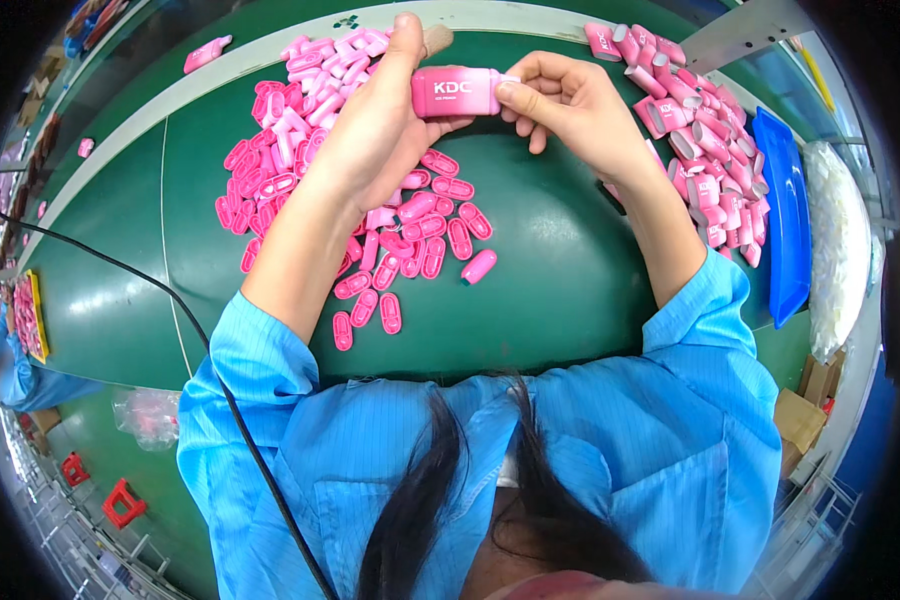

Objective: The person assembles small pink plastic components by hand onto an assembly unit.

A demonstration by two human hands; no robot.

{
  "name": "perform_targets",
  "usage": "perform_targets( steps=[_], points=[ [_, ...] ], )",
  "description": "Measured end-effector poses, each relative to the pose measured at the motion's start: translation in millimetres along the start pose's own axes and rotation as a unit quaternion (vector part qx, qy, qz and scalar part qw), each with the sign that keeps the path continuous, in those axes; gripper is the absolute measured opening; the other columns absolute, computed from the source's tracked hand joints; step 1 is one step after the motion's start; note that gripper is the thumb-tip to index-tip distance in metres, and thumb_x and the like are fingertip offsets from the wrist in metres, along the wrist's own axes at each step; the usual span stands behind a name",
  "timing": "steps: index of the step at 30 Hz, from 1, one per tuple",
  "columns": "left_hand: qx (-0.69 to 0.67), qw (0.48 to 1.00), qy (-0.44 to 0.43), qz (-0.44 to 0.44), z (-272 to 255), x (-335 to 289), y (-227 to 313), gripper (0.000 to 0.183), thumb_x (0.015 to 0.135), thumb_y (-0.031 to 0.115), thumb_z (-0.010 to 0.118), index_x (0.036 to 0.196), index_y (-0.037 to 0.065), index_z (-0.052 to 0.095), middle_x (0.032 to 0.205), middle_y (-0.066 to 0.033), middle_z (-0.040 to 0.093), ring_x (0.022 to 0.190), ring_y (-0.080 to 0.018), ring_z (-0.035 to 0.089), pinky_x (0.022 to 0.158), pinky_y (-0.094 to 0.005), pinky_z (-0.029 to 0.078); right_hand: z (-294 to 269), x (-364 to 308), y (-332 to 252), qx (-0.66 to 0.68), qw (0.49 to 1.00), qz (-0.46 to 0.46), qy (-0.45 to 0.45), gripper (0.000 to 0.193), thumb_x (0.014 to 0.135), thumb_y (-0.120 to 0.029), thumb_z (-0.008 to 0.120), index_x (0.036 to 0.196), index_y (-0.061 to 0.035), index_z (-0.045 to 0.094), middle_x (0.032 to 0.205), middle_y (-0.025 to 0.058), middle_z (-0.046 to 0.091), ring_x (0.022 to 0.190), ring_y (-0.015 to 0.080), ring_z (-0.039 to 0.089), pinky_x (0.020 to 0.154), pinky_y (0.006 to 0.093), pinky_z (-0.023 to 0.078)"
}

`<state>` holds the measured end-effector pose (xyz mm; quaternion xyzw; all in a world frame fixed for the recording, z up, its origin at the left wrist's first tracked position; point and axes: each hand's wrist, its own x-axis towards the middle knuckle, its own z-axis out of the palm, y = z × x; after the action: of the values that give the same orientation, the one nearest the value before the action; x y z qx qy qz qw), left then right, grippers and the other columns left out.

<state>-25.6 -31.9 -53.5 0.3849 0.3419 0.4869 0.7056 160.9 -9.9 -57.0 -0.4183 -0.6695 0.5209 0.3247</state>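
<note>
My left hand [375, 125] grips one end of a pink vape [457, 92], a flat casing shading from deep to pale pink with white print. A tan cover [437, 41] sits on one of that hand's fingertips. The fingers of my right hand [565, 105] pinch the pale mouthpiece at the vape's other end. Beyond and below my left forearm lies a heap of small pink oval caps [260, 185], several with their hollow side up. To the right of my right hand is a pile of pink vape casings [710, 140].
The green work surface [530, 330] has a pale raised rim along its far side. A blue tray [782, 220] stands at the right, beside a white plastic bag [836, 250]. One pink vape [206, 54] lies beyond the rim. A black cable [170, 290] crosses the left side. Another person's blue sleeve [55, 388] shows far left.
</note>
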Motion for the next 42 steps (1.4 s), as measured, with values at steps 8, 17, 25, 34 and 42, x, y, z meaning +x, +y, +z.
perform_targets(
  steps=[8, 17, 25, 34, 42],
  points=[
    [0.086, 0.988, 0.083, 0.097, -14, 1, 14, 0.061, 0.09, 0.033, 0.049, 0.13, -0.007, 0.027, 0.121, -0.018, 0.046, 0.108, -0.0236, 0.049, 0.094, -0.0346, 0.039, -43, 73, 17, -0.008, 0.991, 0.104, 0.085, 0.026, 0.086, -0.029, 0.059, 0.079, -0.0037, 0.058, 0.069, 0.0007, 0.058, 0.055, 0.0042, 0.053, 0.048, 0.0159, 0.043],
    [0.646, 0.727, -0.084, 0.216, -16, -24, 19, 0.022, 0.078, 0.003, 0.056, 0.098, 0.002, 0.063, 0.091, -0.0127, 0.061, 0.086, -0.0252, 0.059, 0.079, -0.0307, 0.046, -54, 68, -1, -0.021, 0.986, 0.081, 0.144, 0.019, 0.084, -0.013, 0.059, 0.089, 0.0047, 0.061, 0.071, 0.0091, 0.061, 0.056, 0.0124, 0.057, 0.053, 0.0224, 0.05],
    [0.691, 0.68, -0.09, 0.228, -3, -33, -7, 0.024, 0.073, 0.006, 0.061, 0.097, 0.002, 0.063, 0.097, -0.0129, 0.059, 0.095, -0.0293, 0.054, 0.085, -0.0371, 0.043, -60, -57, 6, -0.288, 0.957, 0.02, 0.034, 0.023, 0.08, -0.021, 0.063, 0.096, -0.0034, 0.061, 0.074, 0.0049, 0.061, 0.066, 0.012, 0.057, 0.056, 0.0242, 0.046],
    [0.649, 0.707, -0.044, 0.276, 21, -14, -30, 0.023, 0.073, 0.011, 0.063, 0.095, 0.005, 0.057, 0.081, -0.0098, 0.061, 0.077, -0.0287, 0.057, 0.069, -0.039, 0.046, -60, -109, 5, -0.438, 0.897, -0.035, 0.04, 0.036, 0.067, -0.014, 0.067, 0.099, -0.0014, 0.058, 0.094, 0.0136, 0.054, 0.093, 0.031, 0.055, 0.08, 0.0378, 0.045],
    [0.398, 0.91, -0.03, 0.112, 32, -3, -7, 0.027, 0.073, 0.011, 0.069, 0.096, 0.0, 0.059, 0.082, -0.0035, 0.062, 0.075, -0.0067, 0.056, 0.067, -0.0202, 0.044, -37, -30, -27, -0.079, 0.995, -0.047, 0.037, 0.027, 0.078, -0.023, 0.069, 0.093, -0.0027, 0.059, 0.081, -0.0024, 0.056, 0.077, 0.0055, 0.052, 0.067, 0.0202, 0.042]
  ],
)
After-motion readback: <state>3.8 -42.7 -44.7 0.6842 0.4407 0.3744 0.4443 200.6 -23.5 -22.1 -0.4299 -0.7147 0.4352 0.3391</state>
